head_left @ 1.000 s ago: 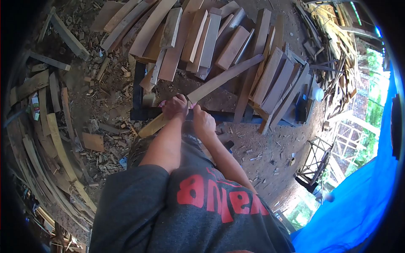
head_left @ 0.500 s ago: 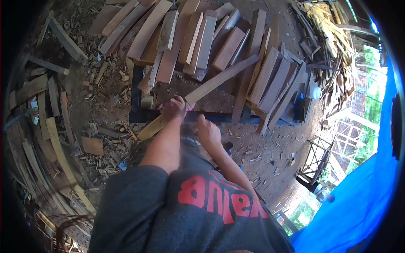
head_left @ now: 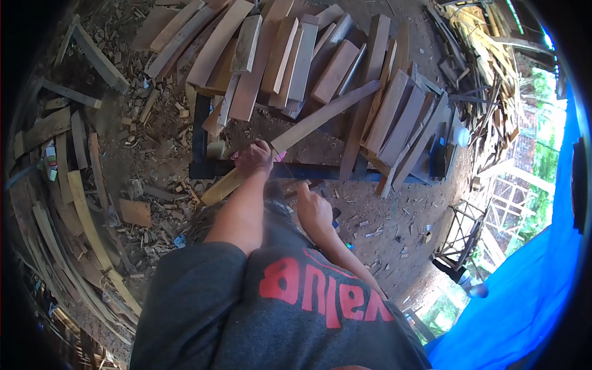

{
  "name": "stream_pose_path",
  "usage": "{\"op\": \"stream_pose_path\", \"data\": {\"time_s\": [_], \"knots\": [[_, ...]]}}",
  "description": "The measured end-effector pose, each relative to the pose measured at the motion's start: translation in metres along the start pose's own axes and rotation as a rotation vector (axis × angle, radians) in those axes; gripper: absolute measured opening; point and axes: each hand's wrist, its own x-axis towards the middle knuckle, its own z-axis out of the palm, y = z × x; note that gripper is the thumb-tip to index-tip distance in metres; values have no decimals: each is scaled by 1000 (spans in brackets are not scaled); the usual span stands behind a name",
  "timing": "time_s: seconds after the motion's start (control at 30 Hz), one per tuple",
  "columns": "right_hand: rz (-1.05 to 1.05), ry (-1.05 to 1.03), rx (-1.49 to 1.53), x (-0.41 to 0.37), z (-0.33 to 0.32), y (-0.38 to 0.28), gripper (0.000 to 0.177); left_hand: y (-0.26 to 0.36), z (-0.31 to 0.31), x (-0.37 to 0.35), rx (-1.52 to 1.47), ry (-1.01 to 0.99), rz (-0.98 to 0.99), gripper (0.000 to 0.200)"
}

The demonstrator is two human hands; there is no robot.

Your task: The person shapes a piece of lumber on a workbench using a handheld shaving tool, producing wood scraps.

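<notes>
A long pale plank [head_left: 324, 118] slants across a dark frame [head_left: 237, 169], its lower end left of my forearm. My left hand [head_left: 254, 158] is closed around the plank near the frame, with a small pink item [head_left: 279, 156] beside it. Lower and to the right, my right hand [head_left: 314, 208] is curled in a fist in front of my body. A thin, faint line runs between that fist and the plank by my left hand; what the fist holds is too small to make out.
Cut boards [head_left: 287, 58] lie side by side beyond the frame, with more boards [head_left: 404, 123] at its right. Long offcuts [head_left: 83, 203] are heaped at the left. Wood scraps litter the ground. A blue tarp [head_left: 524, 296] hangs at the right.
My right hand has moved down and slightly right, away from the plank. My left hand and the plank have stayed in place.
</notes>
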Motion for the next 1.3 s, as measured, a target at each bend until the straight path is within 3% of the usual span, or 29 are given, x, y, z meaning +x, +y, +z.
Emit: {"op": "stream_pose_path", "data": {"time_s": [0.13, 0.27, 0.33, 0.5, 0.7, 0.8, 0.93, 1.07, 1.17, 1.3], "knots": [[69, -27, 35, 19, 11, -9, 10, 0, -1, 1, 20, -29, -18, 53], [-16, 25, 62, 71, 29, -19, 10, -3, 1, 2, 13, -18, 3, 52], [-47, 14, 60, 56, 15, -9, 10, -1, 6, 3, -8, -3, 31, 52], [98, -82, -19, -5, -4, 0, 10, -2, 3, 1, 24, 8, 27, 51], [-3, 42, 67, 68, 34, -18, 8, -3, 8, 4, -13, 27, 8, 51], [-77, 47, 52, 40, 17, -5, 9, -2, 10, 5, 27, 5, 7, 52], [72, -24, 13, 8, 9, -2, 12, -1, 2, 1, 25, 0, -5, 52], [27, 31, 41, 67, 38, -19, 12, -1, 3, 1, -2, -8, 15, 51], [-42, 37, 77, 70, 36, -12, 12, -4, 2, 1, 3, 6, 5, 51], [1, -34, -4, 15, 4, -9, 12, -3, 4, 3, -26, -11, 5, 53]]}}
